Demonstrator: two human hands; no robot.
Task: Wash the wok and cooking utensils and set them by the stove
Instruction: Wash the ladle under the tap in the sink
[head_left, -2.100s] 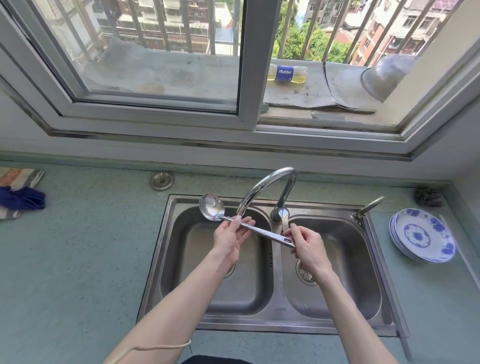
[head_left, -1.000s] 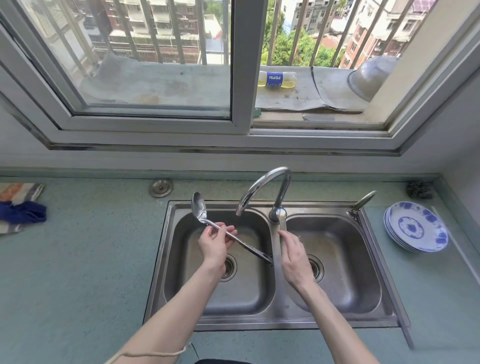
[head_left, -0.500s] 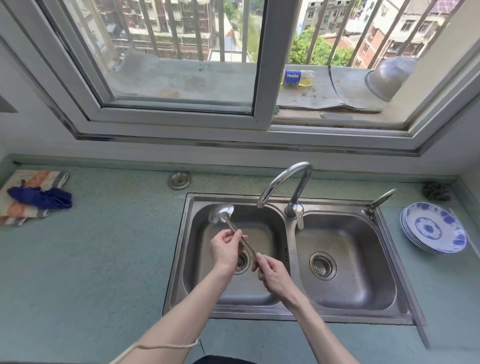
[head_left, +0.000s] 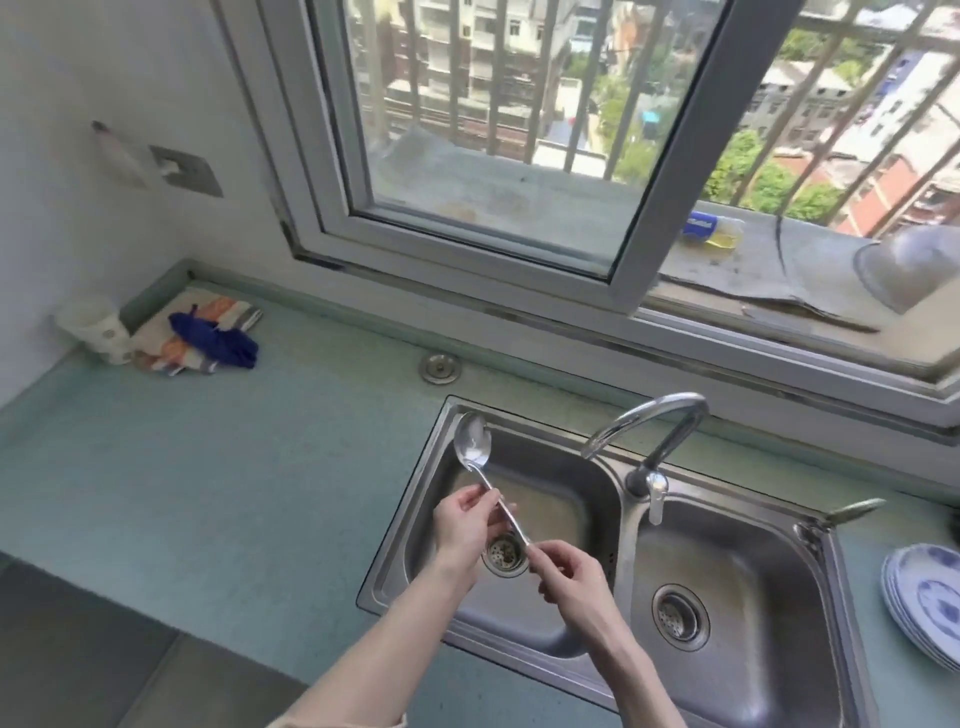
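A steel ladle (head_left: 471, 444) is held over the left basin of the double sink (head_left: 615, 506), its bowl up near the basin's far left corner. My left hand (head_left: 465, 522) grips the middle of its handle. My right hand (head_left: 566, 571) holds the handle's lower end, just above the left drain. The curved faucet (head_left: 647, 426) points toward the left basin; I see no water running. No wok and no stove are in view.
Stacked blue-patterned plates (head_left: 930, 603) sit at the right edge of the green counter (head_left: 208, 467). A striped cloth with a blue rag (head_left: 215, 338) and a white cup (head_left: 98, 327) lie in the far left corner. A round steel cap (head_left: 440, 368) is set behind the sink.
Both hands carried the ladle from under the faucet over to the left basin, the handle swinging more upright. My view turned left, revealing the wall corner and cup.
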